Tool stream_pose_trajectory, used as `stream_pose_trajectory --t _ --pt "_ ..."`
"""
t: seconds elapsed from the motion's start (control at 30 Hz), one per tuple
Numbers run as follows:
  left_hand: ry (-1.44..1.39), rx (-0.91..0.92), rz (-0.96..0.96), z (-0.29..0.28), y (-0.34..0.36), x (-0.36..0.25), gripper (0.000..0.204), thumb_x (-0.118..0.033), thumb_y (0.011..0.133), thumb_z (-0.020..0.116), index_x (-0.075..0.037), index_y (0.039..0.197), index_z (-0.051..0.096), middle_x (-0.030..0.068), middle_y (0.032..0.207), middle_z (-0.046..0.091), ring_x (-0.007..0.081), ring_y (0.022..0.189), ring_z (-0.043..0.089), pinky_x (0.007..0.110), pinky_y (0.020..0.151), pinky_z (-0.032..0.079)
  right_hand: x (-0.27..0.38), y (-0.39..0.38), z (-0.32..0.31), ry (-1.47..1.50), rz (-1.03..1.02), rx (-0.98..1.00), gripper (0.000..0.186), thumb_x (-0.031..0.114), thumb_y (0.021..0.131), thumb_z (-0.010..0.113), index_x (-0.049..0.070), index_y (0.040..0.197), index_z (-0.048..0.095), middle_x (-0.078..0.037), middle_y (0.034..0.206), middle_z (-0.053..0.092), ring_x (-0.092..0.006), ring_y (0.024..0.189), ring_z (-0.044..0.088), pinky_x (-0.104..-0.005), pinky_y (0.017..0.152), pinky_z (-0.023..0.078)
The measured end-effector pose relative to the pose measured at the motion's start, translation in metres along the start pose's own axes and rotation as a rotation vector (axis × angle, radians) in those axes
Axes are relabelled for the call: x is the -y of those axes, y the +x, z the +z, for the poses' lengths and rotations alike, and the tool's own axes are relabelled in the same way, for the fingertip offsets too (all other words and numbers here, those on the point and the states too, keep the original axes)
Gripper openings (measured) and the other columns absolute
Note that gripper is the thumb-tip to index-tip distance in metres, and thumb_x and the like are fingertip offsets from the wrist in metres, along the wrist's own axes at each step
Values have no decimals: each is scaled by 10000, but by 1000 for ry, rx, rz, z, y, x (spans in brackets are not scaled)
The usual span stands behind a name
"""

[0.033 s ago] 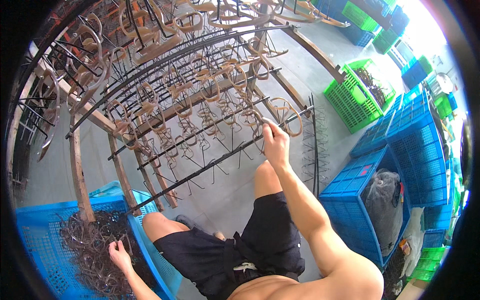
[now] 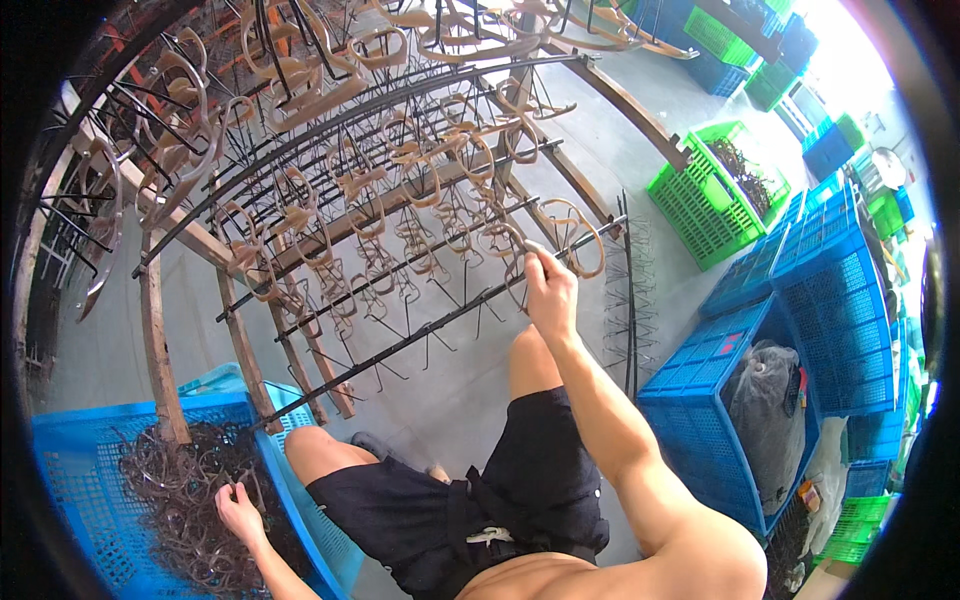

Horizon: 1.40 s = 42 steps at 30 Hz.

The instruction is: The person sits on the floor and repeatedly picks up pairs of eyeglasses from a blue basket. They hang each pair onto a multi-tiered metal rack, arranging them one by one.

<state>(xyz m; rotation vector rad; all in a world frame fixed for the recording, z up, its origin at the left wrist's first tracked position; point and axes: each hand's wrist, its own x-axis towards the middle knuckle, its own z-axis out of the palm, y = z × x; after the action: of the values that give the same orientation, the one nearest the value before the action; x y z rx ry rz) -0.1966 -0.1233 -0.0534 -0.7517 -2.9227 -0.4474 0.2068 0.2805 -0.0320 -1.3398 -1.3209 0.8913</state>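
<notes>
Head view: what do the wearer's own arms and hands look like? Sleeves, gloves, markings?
Left hand and right hand: both bare, no gloves. Right arm has no sleeve up to the shoulder; left forearm is bare as far as it shows. No watch, cables or markings that I can make out. Also worn: black shorts.

From where I stand, the wooden posts (image 2: 158,340) at left look matt and rough. The black metal rod (image 2: 430,327) at centre looks dull; the tan loops (image 2: 320,103), upper left, have a smooth plastic sheen. Lower left, glossy dark strips (image 2: 190,490) lie in a blue plastic crate (image 2: 80,450). The shorts (image 2: 540,450) are matt cloth.
</notes>
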Motion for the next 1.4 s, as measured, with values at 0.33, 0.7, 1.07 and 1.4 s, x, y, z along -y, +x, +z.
stream_pose_trajectory --t 0.33,0.7,1.07,1.4 --pt "-551 142 -175 29 -25 0 245 -233 948 476 3 904 526 54 675 503 162 647 471 317 628 382 -8 15 2 132 -13 -103 205 166 908 511 20 980 636 66 551 404 -22 487 328 -220 426 273" --pt "-912 -140 -357 -30 -39 -20 255 -218 855 595 14 942 659 72 911 643 156 850 592 303 781 459 45 -48 19 -622 -544 -195 379 119 805 615 -31 1123 474 -214 1076 461 -353 989 469 -393 846 404" --pt "-366 -413 255 -26 -93 -79 148 -42 774 647 -31 920 663 97 933 578 277 876 533 352 742 452 83 -285 189 408 172 1434 462 84 874 547 -33 1284 369 -157 1068 447 -226 974 534 -308 790 483" --pt "-647 -319 295 -1 -110 -65 261 -84 847 532 -6 1093 497 167 1129 395 296 1022 432 395 887 363 42 -274 171 542 118 1276 438 11 865 560 -15 1222 308 -127 1018 558 -141 813 559 -270 716 479"
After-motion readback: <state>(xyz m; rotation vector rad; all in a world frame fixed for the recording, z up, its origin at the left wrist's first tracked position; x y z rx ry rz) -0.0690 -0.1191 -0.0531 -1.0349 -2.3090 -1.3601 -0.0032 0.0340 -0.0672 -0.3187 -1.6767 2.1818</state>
